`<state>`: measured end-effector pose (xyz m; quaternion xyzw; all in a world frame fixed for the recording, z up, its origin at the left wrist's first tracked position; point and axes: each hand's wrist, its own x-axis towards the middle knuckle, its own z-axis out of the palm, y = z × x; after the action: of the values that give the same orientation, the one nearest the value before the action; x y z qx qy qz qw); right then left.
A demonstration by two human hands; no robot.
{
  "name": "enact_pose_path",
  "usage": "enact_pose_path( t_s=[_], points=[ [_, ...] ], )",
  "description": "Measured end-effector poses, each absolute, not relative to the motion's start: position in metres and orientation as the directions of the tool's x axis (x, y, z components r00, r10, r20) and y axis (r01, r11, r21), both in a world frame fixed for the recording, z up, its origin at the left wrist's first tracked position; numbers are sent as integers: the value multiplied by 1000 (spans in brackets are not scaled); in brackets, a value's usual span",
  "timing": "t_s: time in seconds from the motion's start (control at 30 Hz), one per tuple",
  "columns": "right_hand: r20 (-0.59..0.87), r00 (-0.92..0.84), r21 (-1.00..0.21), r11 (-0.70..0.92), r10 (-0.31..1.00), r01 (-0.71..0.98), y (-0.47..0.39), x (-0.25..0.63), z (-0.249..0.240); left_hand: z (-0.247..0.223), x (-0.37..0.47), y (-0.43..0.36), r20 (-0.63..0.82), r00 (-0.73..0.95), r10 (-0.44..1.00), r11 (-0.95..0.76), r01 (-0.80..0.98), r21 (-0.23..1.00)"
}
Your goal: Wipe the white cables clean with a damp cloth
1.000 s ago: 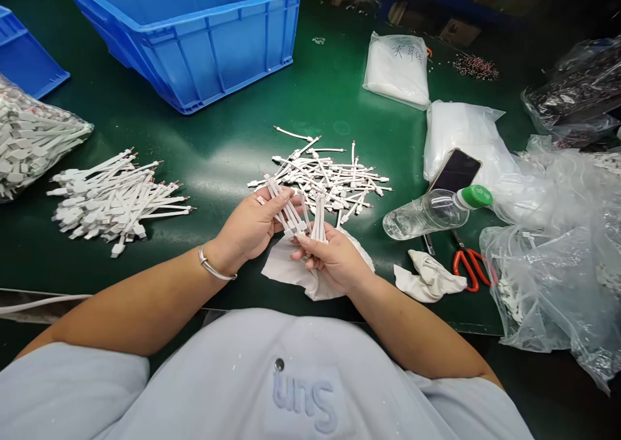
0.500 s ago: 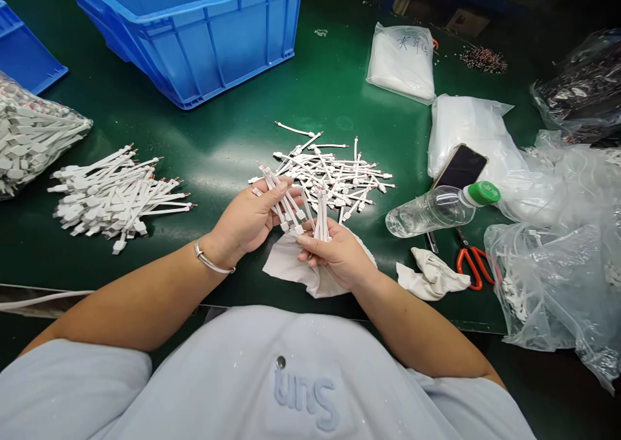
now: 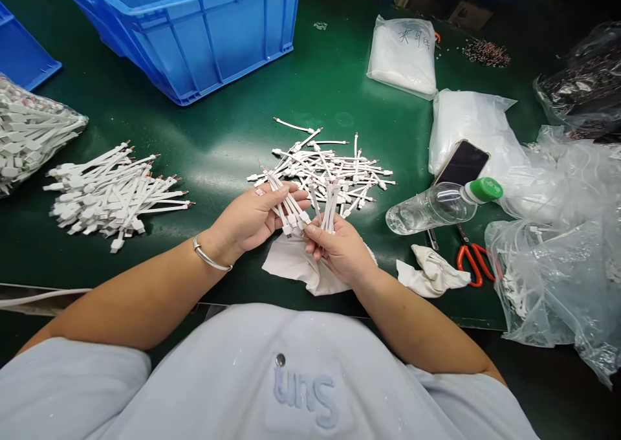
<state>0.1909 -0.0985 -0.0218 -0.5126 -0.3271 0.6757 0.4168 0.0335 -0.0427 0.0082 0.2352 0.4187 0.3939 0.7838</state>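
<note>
Near the front edge of the green surface point(image 3: 218, 136), the left hand point(image 3: 252, 220) gripped a fanned bundle of short white cables point(image 3: 284, 200), its fingers curled around them and the thumb pressed across the top. Just beside it, the right hand point(image 3: 339, 249) pinched a smaller bunch of cables point(image 3: 330, 210) upright between thumb and fingertips. Both hands hovered over a white cloth point(image 3: 295, 265) lying on the surface. Behind the hands lay a loose pile of cables point(image 3: 334, 168); another pile point(image 3: 111, 194) sat well to the left, near a clear bag of cables point(image 3: 29, 136). A plastic bottle point(image 3: 436, 207) lay on its side to the right, with a phone point(image 3: 460, 163) behind it and red scissors point(image 3: 473, 262) near a crumpled rag point(image 3: 431, 275). A blue crate point(image 3: 204, 39) stood at the far side.
</note>
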Motion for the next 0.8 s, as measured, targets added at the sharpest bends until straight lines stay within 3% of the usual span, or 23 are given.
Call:
enact_pose_path(
  t_s=[0.43, 0.6, 0.8],
  points=[
    [-433, -79, -858, -437, 898, -271, -97, 186, -20, 5, 36, -43, -492, 333, 804, 594, -471, 652],
    [-453, -112, -852, -467, 884, -238, -103, 180, -21, 4, 36, -41, -403, 274, 873, 486, -545, 683],
    [-448, -7, -824, -416, 894, -384, -103, 172, -19, 4, 38, -48, -310, 324, 894, 447, -577, 684]
  ],
)
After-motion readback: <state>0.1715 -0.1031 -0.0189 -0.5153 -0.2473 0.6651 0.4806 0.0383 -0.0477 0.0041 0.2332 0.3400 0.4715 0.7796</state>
